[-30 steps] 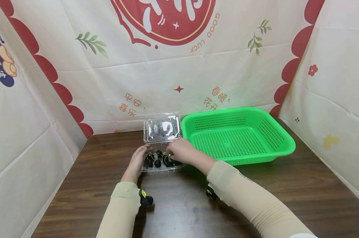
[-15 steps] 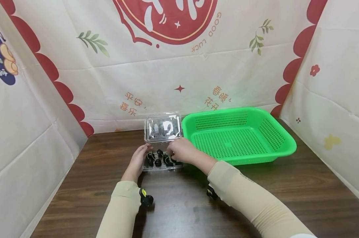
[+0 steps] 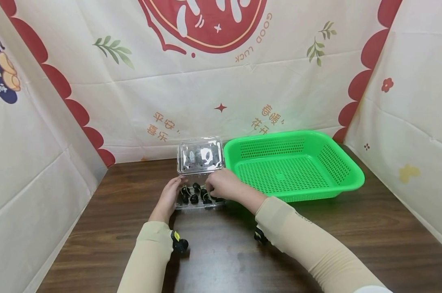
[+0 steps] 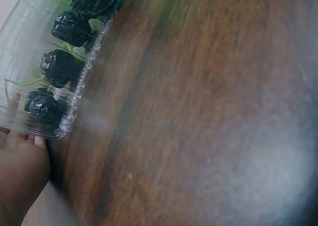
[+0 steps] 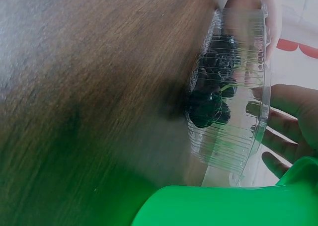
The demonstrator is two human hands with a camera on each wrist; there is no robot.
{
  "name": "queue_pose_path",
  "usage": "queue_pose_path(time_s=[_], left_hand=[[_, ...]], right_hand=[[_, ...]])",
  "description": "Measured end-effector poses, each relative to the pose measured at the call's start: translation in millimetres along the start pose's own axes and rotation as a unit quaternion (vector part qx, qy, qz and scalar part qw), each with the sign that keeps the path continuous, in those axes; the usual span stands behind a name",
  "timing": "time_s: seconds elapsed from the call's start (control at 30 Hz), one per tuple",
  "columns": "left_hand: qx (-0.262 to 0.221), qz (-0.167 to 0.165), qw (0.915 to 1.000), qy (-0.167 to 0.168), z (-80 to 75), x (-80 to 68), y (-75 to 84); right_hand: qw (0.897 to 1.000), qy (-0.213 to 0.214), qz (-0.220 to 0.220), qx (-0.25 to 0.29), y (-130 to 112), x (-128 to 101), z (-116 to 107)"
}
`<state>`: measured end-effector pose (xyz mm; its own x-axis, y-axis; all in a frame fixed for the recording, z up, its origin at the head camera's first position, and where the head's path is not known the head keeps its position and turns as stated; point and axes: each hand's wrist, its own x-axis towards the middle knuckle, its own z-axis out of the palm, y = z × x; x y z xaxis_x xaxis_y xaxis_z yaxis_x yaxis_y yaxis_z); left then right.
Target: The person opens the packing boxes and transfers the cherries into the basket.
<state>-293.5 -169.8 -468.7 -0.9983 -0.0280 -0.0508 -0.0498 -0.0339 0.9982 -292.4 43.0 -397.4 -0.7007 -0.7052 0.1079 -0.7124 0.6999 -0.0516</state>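
My left hand is pressed flat against the left wall of the clear clamshell box, fingers straight. My right hand reaches into it, fingers curled over the dark fruits; can't tell if it's gripping one. The box sits just left of the green basket.

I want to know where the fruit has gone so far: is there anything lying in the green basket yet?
No: in the head view the green basket shows only bare mesh, and the dark fruits all sit in the clear box.
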Motion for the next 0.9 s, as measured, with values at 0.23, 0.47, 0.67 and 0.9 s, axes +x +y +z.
queue_pose_path(time_s=[0.23,0.47,0.67,0.9], left_hand=[[-0.008,0.013,0.9999,-0.004,0.6,-0.7,-1.4],[-0.015,0.016,0.9997,-0.006,0.2,0.3,-1.4],[-0.018,0.013,0.9997,-0.004,1.1,0.1,-0.8],[-0.014,0.016,0.9998,-0.005,1.3,-1.8,0.9]], right_hand=[[1.000,0.000,-0.006,0.001,-2.5,-1.3,-3.9],[1.000,0.006,-0.021,-0.004,-3.2,-0.3,-5.6],[0.999,0.013,-0.029,-0.008,-4.4,-0.9,-8.2],[0.999,0.029,-0.040,-0.009,-5.4,0.3,-15.8]])
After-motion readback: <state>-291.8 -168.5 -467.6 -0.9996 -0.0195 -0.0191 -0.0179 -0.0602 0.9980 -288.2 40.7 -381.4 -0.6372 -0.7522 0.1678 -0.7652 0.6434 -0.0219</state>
